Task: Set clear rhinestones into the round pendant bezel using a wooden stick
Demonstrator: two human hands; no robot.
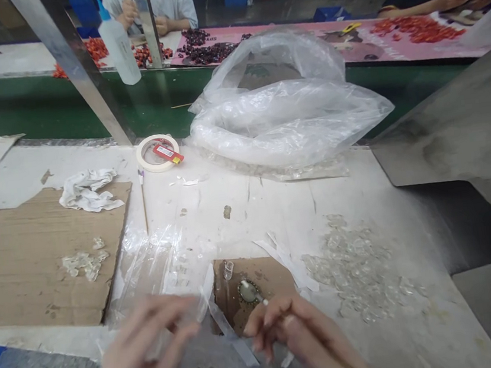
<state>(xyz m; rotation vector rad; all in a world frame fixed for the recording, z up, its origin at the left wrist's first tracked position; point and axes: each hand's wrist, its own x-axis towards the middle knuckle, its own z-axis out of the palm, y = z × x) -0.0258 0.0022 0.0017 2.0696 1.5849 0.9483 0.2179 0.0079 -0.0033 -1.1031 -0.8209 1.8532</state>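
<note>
I see a scuffed white counter [275, 210] with a green conveyor belt [39, 111] behind. My left hand [137, 358] curls around crumpled clear plastic film [157, 266]. My right hand [290, 330] pinches a thin stick [264, 303], angled up-left, its tip by a small round clear piece [248, 291] on a brown cardboard scrap [257, 278].

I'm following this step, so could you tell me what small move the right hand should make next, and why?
Probably lower the right hand slightly toward the round piece on the small cardboard; its fingers hover just beside it, while the left hand touches the clear film.
</note>
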